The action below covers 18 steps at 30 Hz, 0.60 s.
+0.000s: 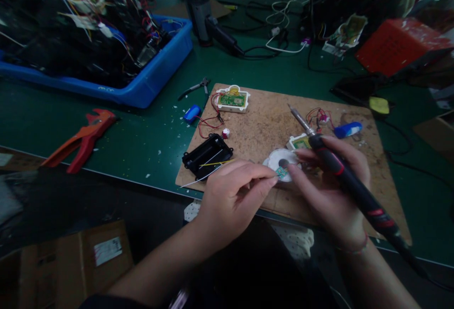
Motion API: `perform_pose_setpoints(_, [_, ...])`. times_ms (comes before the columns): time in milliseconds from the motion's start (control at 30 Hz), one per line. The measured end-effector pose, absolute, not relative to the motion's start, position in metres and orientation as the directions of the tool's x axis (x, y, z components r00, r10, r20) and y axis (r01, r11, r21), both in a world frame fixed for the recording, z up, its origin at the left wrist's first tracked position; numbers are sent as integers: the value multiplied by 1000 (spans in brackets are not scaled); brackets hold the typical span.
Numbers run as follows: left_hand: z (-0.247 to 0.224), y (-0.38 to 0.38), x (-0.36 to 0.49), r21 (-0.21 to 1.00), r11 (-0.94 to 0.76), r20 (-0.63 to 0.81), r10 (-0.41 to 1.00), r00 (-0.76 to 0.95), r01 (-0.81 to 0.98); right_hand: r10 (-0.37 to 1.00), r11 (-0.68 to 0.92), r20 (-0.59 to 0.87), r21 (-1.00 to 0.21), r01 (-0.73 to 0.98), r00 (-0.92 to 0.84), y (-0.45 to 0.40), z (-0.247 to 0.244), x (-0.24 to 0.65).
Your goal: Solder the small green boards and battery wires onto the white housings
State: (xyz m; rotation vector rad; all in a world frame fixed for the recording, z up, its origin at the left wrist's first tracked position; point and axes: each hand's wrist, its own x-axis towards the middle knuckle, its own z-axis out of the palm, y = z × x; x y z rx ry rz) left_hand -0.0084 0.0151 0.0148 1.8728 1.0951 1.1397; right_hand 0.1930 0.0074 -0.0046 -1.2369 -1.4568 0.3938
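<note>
My left hand [232, 195] pinches a tiny green circuit piece [281, 172] together with a thin strand of solder wire [204, 176], at the edge of a round white part [278, 158]. My right hand [328, 184] grips a black and red soldering iron [340, 172], its metal tip pointing up and away to the left; the fingertips of this hand also touch the green piece. Everything lies on a brown cork board [269, 120]. A black battery holder [207, 155] sits just left of my left hand.
A white housing with a green board [233, 98] and red wires lies at the board's far edge. Blue cells [192, 113] [347, 130], small cutters [195, 87], a red tool [83, 139], a blue bin of parts [149, 82] and a red box [397, 44] surround it. A cardboard box [71, 261] sits below.
</note>
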Motion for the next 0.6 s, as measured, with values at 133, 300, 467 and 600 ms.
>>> perform_pose_setpoints(133, [14, 17, -7, 888, -357, 291, 925, 245, 290, 840, 394, 515, -795, 461, 169, 7, -4, 192])
perform_pose_setpoints(300, [9, 18, -4, 837, -416, 353, 907, 230, 355, 847, 389, 504, -803, 451, 167, 6, -5, 192])
perform_pose_setpoints(467, [5, 19, -1, 844, -445, 356, 882, 309, 300, 838, 401, 520, -793, 459, 166, 7, -4, 191])
perform_pose_setpoints(600, [4, 19, 0, 840, -437, 325, 880, 347, 322, 838, 405, 522, -792, 457, 160, 7, -3, 191])
